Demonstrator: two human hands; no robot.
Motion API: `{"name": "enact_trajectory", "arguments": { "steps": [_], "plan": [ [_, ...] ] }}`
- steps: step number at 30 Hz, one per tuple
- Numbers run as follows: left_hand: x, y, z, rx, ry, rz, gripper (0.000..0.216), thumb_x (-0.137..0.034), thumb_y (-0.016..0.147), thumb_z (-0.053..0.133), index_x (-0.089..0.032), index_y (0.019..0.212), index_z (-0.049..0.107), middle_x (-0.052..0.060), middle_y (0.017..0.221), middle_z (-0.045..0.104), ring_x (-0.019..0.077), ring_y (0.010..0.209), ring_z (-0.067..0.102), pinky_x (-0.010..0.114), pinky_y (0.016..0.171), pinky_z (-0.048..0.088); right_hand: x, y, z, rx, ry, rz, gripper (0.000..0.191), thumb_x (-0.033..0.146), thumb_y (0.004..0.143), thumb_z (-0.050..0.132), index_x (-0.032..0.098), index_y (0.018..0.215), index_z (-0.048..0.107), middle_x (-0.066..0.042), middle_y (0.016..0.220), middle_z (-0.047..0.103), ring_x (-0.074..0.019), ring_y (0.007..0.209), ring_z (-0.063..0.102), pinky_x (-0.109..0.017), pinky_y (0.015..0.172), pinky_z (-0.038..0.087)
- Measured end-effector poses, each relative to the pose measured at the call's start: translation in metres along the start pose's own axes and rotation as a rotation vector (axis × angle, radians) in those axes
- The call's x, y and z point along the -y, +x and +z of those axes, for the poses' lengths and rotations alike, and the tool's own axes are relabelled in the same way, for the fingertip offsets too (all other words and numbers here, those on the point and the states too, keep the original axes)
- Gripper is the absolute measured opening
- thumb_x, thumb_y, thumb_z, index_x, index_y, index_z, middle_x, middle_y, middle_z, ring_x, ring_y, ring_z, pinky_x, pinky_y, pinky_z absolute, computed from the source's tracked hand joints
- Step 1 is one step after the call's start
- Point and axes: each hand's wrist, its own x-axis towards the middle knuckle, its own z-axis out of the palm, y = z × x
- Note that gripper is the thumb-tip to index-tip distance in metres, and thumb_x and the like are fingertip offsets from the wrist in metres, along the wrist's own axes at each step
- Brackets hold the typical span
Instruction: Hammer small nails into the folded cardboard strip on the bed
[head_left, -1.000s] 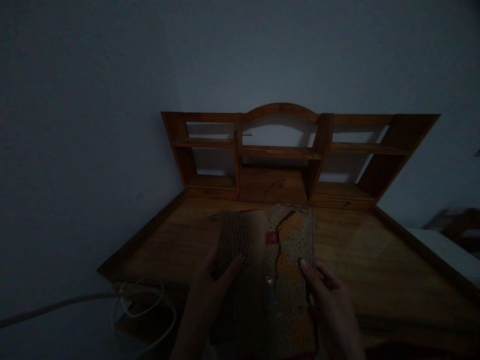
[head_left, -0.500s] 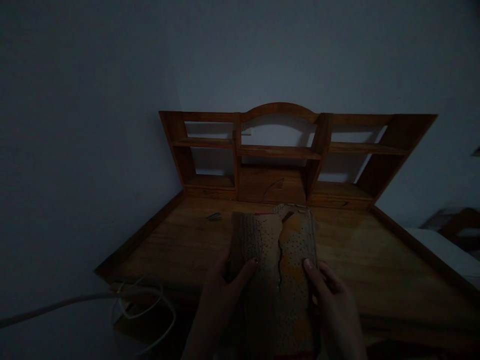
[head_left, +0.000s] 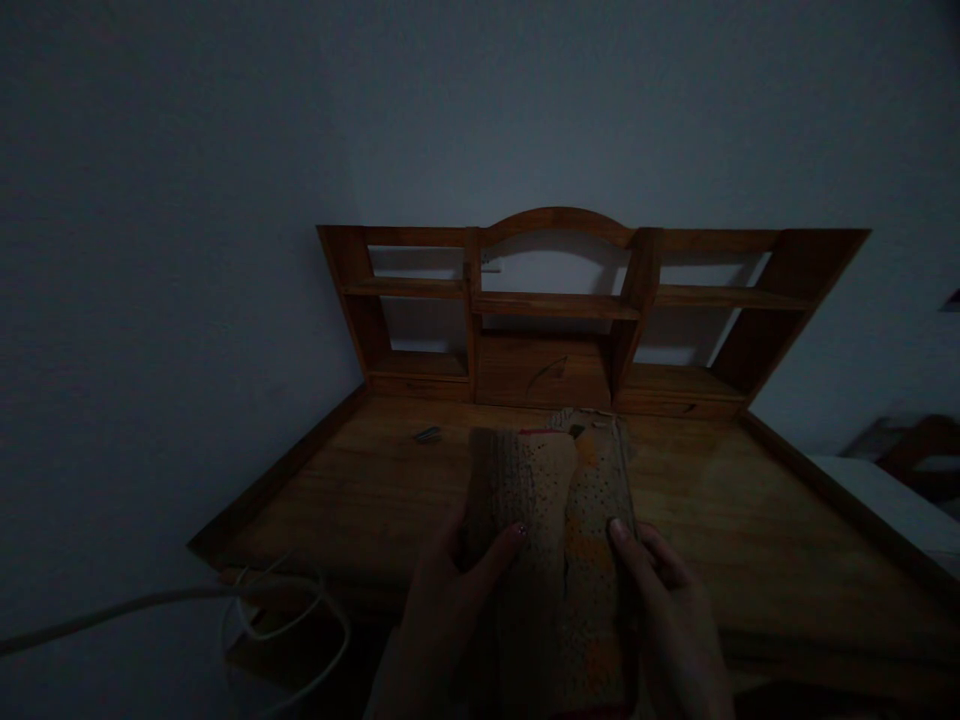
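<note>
In dim light I hold a tan, dotted fabric pouch [head_left: 551, 500] with orange patches over the near edge of a wooden desk [head_left: 712, 520]. My left hand [head_left: 442, 600] grips its left flap, thumb on top. My right hand [head_left: 667, 610] grips the right side, thumb pressed on the fabric. The left flap lies folded over the middle, leaving only a narrow dark seam showing.
A wooden shelf unit [head_left: 559, 300] with several open compartments stands at the back of the desk against the wall. A small dark object [head_left: 427, 434] lies on the desk at left. A white cable [head_left: 247, 600] loops off the desk's left front corner. Something pale sits at the far right [head_left: 892, 500].
The left flap has swung rightward over the pouch, covering the red tag and the open inside. My left hand moved right with it; the right hand stayed almost still.
</note>
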Motion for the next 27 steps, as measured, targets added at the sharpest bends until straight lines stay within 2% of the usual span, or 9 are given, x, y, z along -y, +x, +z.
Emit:
{"name": "enact_trajectory", "arguments": {
  "steps": [3, 5, 7, 10, 14, 18, 21, 24, 27],
  "plan": [
    [0.004, -0.005, 0.01, -0.122, 0.117, 0.029, 0.05, -0.043, 0.071, 0.069, -0.017, 0.113, 0.063, 0.009, 0.106, 0.069, 0.027, 0.099, 0.064, 0.034, 0.08, 0.053, -0.004, -0.008, 0.005, -0.172, -0.228, -0.13, 0.045, 0.055, 0.069, 0.072, 0.019, 0.097, 0.069, -0.005, 0.088, 0.072, -0.0298, 0.091, 0.064, -0.031, 0.069, 0.052],
    [0.008, -0.01, 0.02, -0.179, 0.221, 0.084, 0.045, -0.046, 0.072, 0.067, -0.017, 0.107, 0.066, 0.008, 0.097, 0.071, 0.0274, 0.091, 0.066, 0.034, 0.074, 0.053, -0.009, -0.017, 0.012, -0.321, -0.424, -0.34, 0.041, 0.054, 0.073, 0.069, 0.018, 0.095, 0.071, -0.006, 0.083, 0.072, -0.0294, 0.082, 0.066, -0.032, 0.065, 0.052],
    [0.011, -0.017, 0.029, -0.208, 0.315, 0.157, 0.038, -0.048, 0.075, 0.064, -0.018, 0.098, 0.069, 0.008, 0.085, 0.072, 0.0265, 0.078, 0.067, 0.033, 0.067, 0.053, -0.014, -0.027, 0.021, -0.408, -0.543, -0.609, 0.033, 0.047, 0.077, 0.068, 0.019, 0.095, 0.072, -0.009, 0.087, 0.072, -0.0286, 0.079, 0.067, -0.034, 0.068, 0.052],
    [0.012, -0.027, 0.036, -0.239, 0.4, 0.292, 0.028, -0.045, 0.079, 0.059, -0.022, 0.09, 0.071, 0.008, 0.086, 0.072, 0.0241, 0.075, 0.068, 0.03, 0.068, 0.054, -0.022, -0.036, 0.031, -0.379, -0.592, -0.887, 0.021, 0.035, 0.083, 0.064, 0.022, 0.098, 0.072, -0.008, 0.103, 0.07, -0.0289, 0.093, 0.066, -0.038, 0.083, 0.05],
    [0.013, -0.032, 0.035, -0.052, 0.355, 0.346, 0.027, -0.038, 0.086, 0.051, -0.024, 0.098, 0.07, 0.006, 0.099, 0.072, 0.0207, 0.085, 0.069, 0.026, 0.078, 0.054, -0.029, -0.036, 0.032, -0.244, -0.603, -1.069, 0.031, 0.024, 0.091, 0.053, 0.023, 0.12, 0.062, -0.007, 0.117, 0.064, -0.0269, 0.105, 0.062, -0.038, 0.087, 0.051],
    [0.015, -0.032, 0.032, 0.061, 0.307, 0.36, 0.035, -0.038, 0.088, 0.047, -0.021, 0.113, 0.065, 0.007, 0.102, 0.071, 0.0199, 0.09, 0.067, 0.026, 0.079, 0.053, -0.031, -0.025, 0.023, -0.092, -0.591, -1.072, 0.039, 0.03, 0.09, 0.052, 0.02, 0.128, 0.056, -0.01, 0.118, 0.063, -0.0277, 0.105, 0.062, -0.037, 0.082, 0.055],
    [0.011, -0.034, 0.035, 0.055, 0.303, 0.365, 0.039, -0.038, 0.087, 0.046, -0.022, 0.117, 0.063, 0.008, 0.106, 0.07, 0.0209, 0.092, 0.067, 0.027, 0.08, 0.053, -0.03, -0.02, 0.019, -0.086, -0.508, -0.967, 0.038, 0.041, 0.082, 0.062, 0.019, 0.112, 0.066, -0.01, 0.102, 0.069, -0.0283, 0.093, 0.066, -0.034, 0.071, 0.057],
    [0.002, -0.036, 0.037, -0.02, 0.258, 0.303, 0.035, -0.041, 0.083, 0.052, -0.024, 0.11, 0.068, 0.008, 0.101, 0.071, 0.0243, 0.091, 0.066, 0.03, 0.08, 0.053, -0.027, -0.018, 0.017, -0.149, -0.367, -0.607, 0.035, 0.049, 0.076, 0.067, 0.017, 0.09, 0.072, -0.006, 0.083, 0.071, -0.027, 0.081, 0.066, -0.029, 0.065, 0.054],
    [-0.005, -0.033, 0.029, -0.163, 0.257, 0.187, 0.034, -0.049, 0.077, 0.059, -0.022, 0.094, 0.072, 0.008, 0.09, 0.072, 0.0279, 0.089, 0.066, 0.033, 0.077, 0.053, -0.021, -0.015, 0.012, -0.102, -0.142, -0.181, 0.04, 0.053, 0.078, 0.065, 0.016, 0.092, 0.07, -0.004, 0.082, 0.07, -0.0263, 0.086, 0.064, -0.027, 0.068, 0.051]
  ]
}}
